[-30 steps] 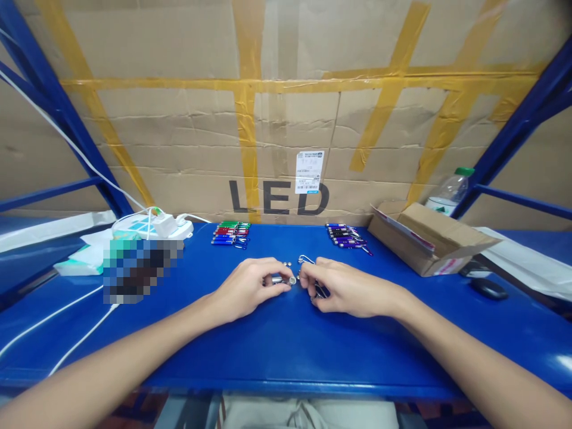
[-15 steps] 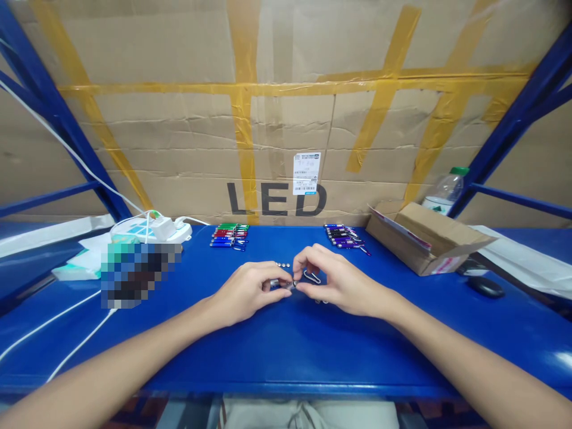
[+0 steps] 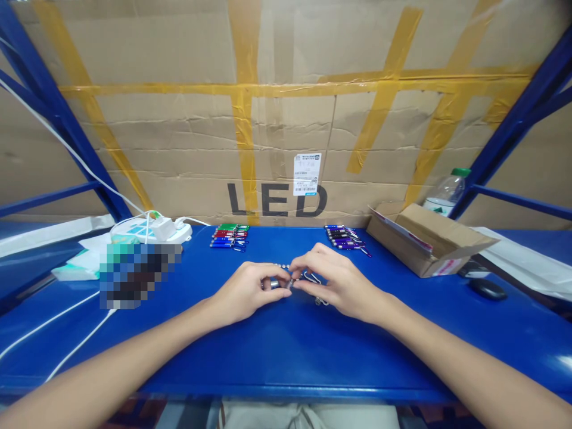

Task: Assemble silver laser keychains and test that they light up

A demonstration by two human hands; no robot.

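Between its thumb and fingers, my left hand (image 3: pixel 250 289) is closed on a small silver keychain flashlight (image 3: pixel 276 285), mostly covered by the fingers. My right hand (image 3: pixel 333 277) pinches the right end of the same flashlight; the fingertips hide exactly what they grip. A silver carabiner clip (image 3: pixel 313 277) shows under the right fingers. Another small metal piece (image 3: pixel 320 301) is partly visible below the right palm. Just behind the fingertips, several small round silver pieces (image 3: pixel 282 266) lie in a row on the blue table (image 3: pixel 277 351).
Green, red and blue keychain flashlights (image 3: pixel 227 236) lie in a group at the back left. Blue, black and purple ones (image 3: pixel 346 239) lie at the back right. Beyond stand an open cardboard box (image 3: pixel 429 244), a black mouse (image 3: pixel 488 289) and a bottle (image 3: pixel 449 190). A power strip (image 3: pixel 179 229) sits left.
My right fingertips have shifted slightly left and closed in at the flashlight's end. More of the metal piece under my right palm shows. My left hand has barely moved.
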